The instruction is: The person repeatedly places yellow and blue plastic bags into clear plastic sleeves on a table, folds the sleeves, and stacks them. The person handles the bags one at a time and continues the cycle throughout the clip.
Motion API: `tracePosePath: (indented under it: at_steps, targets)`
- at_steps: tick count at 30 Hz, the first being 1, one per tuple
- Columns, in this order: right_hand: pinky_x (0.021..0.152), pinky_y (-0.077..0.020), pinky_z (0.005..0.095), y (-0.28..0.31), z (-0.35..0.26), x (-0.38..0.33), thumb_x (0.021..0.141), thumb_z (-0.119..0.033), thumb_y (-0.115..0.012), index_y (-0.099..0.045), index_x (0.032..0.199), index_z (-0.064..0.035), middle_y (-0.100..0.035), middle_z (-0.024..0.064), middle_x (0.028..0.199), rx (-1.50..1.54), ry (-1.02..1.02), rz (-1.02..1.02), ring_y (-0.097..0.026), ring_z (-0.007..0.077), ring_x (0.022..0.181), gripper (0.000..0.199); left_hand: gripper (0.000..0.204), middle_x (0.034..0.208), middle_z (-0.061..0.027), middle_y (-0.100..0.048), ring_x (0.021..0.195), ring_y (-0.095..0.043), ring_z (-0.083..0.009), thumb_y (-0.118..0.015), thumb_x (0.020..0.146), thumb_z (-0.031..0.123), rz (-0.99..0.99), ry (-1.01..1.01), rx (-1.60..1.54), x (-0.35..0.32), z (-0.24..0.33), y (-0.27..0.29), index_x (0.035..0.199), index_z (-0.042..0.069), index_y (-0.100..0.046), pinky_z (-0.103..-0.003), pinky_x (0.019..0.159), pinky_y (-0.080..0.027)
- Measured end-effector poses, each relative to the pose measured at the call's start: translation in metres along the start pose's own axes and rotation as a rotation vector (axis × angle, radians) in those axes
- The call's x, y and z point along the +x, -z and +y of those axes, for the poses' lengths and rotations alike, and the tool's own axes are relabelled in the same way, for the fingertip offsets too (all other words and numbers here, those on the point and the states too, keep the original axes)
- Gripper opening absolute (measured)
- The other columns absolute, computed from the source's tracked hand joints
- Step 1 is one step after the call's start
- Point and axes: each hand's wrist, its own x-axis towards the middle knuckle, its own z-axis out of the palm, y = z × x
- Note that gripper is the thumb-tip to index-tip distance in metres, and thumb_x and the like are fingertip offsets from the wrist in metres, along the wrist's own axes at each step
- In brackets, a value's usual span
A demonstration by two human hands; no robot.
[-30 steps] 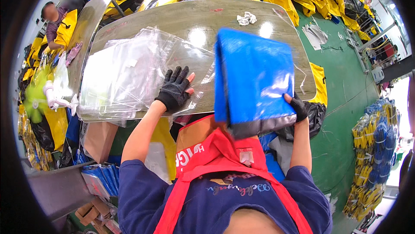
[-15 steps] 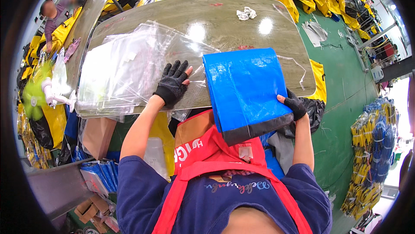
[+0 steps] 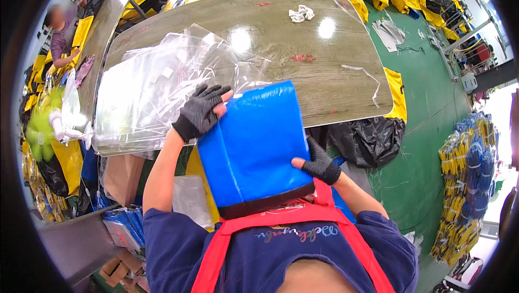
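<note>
A folded bundle of shiny blue woven plastic sheet (image 3: 259,144) with a black lower edge is tilted in front of my chest, over the table's near edge. At its right side my right hand (image 3: 320,164), in a dark fingerless-tip glove, grips it with the thumb on top; the other fingers are partly hidden. My left hand (image 3: 201,112), in a matching glove, lies at the bundle's upper left corner with fingers stretched out and bare fingertips touching the edge. Under and beyond it, clear plastic bags (image 3: 140,90) lie in a loose, overlapping stack.
The wood-patterned table (image 3: 281,38) bears a crumpled white scrap (image 3: 301,14) and a clear strip (image 3: 367,79). Black plastic (image 3: 370,141) hangs at its right. A green fan (image 3: 43,125) stands left, near another person (image 3: 62,38). Tied blue and yellow bundles (image 3: 467,185) stand right.
The blue bundle has moved left and toward my chest. My right hand came with it; my left hand shifted slightly left and nearer, and now meets the bundle's corner.
</note>
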Motion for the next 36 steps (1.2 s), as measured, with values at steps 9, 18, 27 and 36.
tracePosePath:
  at_steps: [9,18,27,36]
  targets:
    - [0.068,-0.0440,0.0252,0.016,-0.080,0.188,0.084,-0.042,-0.066,-0.066,0.083,-0.0036,-0.060,0.0023,0.073,-0.298,-0.098,-0.247,-0.053,0.0091,0.071,0.038,0.046,0.133,-0.0124,-0.051,0.126,-0.044,-0.0335,-0.052,0.091,0.038,-0.066,0.008,0.129,-0.022,0.041,0.011,0.130,0.014,-0.052,-0.050,0.112,-0.021]
    - [0.071,-0.0394,0.0192,0.052,-0.025,0.121,0.092,-0.029,-0.060,-0.057,0.098,-0.0069,-0.052,-0.0061,0.083,0.118,0.004,-0.105,-0.045,0.0035,0.076,0.023,0.056,0.139,-0.0140,-0.046,0.133,-0.035,-0.0369,-0.063,0.084,0.037,0.095,0.134,0.175,-0.044,0.057,-0.002,0.132,0.011,-0.049,-0.052,0.113,-0.016]
    - [0.060,-0.0463,0.0285,0.024,-0.001,0.101,0.081,-0.022,-0.073,-0.061,0.077,-0.0011,-0.060,0.0058,0.065,-0.177,0.193,0.209,-0.056,0.0099,0.066,0.025,0.082,0.149,-0.0215,-0.025,0.138,-0.024,-0.0322,-0.065,0.086,0.035,0.644,0.728,-0.751,-0.084,0.027,-0.062,0.147,0.004,-0.020,-0.041,0.112,-0.021]
    - [0.064,-0.0473,0.0321,-0.018,0.000,0.076,0.095,-0.022,-0.055,-0.063,0.089,0.0018,-0.064,0.0161,0.074,-0.155,0.345,0.764,-0.062,0.0247,0.066,0.026,0.063,0.123,-0.0101,-0.054,0.109,-0.053,-0.0239,-0.069,0.083,0.033,0.364,0.937,-1.456,-0.066,0.044,-0.025,0.134,0.008,-0.042,-0.038,0.091,-0.047]
